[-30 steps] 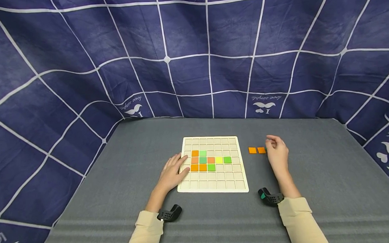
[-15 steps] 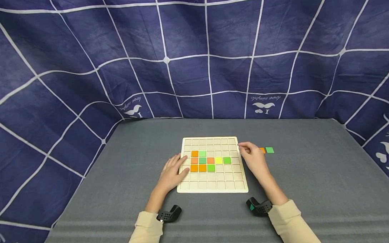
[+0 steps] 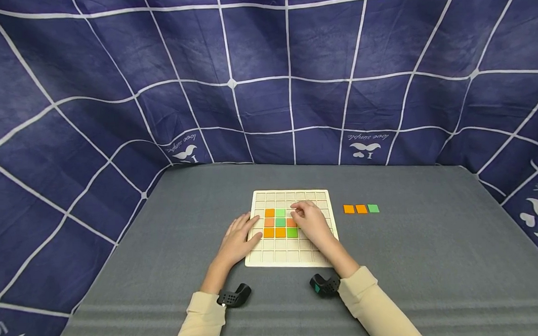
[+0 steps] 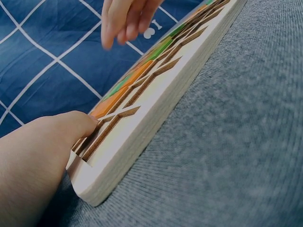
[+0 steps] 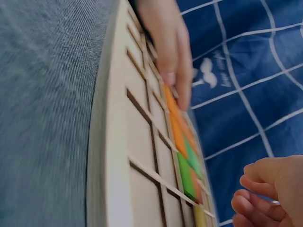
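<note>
A pale wooden grid board [image 3: 294,262] lies on the grey table. Orange tiles [image 3: 274,232] and green tiles [image 3: 280,222] fill a patch of cells on its left half. My left hand [image 3: 246,230] rests flat on the board's left edge, its thumb [image 4: 42,151] against the corner of the board [image 4: 156,113]. Above the middle cells hovers my right hand [image 3: 298,210], fingers curled and covering some tiles. In the right wrist view this hand [image 5: 265,198] seems to pinch a thin pale piece seen edge-on, of a colour I cannot tell.
Two orange tiles [image 3: 355,209] and a green tile [image 3: 373,208] lie in a row on the grey table [image 3: 431,241], right of the board. A blue cloth with white lines [image 3: 266,79] hangs behind and at both sides.
My right hand has travelled left from the loose tiles to above the board's middle, uncovering the green loose tile. The left hand has stayed on the board's edge.
</note>
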`<state>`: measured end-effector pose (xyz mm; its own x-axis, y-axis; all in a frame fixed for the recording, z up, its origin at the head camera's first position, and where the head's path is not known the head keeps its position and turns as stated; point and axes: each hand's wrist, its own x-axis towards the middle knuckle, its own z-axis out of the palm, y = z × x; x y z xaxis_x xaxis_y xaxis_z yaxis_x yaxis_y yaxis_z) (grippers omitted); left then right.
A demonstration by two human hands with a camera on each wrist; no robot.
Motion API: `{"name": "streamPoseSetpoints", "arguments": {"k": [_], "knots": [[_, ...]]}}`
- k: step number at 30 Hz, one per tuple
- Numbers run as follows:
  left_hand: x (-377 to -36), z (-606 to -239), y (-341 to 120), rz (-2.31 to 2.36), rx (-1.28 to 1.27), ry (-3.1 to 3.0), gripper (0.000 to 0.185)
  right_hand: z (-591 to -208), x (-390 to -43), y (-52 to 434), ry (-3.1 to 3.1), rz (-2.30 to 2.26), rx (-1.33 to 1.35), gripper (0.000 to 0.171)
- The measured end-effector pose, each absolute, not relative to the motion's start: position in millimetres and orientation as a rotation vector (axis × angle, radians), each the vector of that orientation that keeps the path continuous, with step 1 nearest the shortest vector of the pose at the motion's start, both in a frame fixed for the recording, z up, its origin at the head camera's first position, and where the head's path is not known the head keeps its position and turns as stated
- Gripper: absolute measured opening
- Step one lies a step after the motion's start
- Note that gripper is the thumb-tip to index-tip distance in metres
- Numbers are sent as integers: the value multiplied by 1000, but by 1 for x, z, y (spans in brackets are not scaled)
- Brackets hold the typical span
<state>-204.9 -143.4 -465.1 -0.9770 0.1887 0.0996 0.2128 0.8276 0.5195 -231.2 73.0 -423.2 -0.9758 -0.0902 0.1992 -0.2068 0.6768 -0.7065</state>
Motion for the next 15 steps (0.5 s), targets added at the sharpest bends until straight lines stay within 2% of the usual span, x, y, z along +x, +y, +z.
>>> {"name": "streamPoseSetpoints", "arguments": {"k": [10, 15], "knots": [[-205, -465, -142, -847, -325, -2963, 54, -442, -247, 50, -2812, 980, 266, 28], [-205, -464, -143, -861, -317, -2966, 54, -448, -247, 47, -2795, 931, 290, 26]]}}
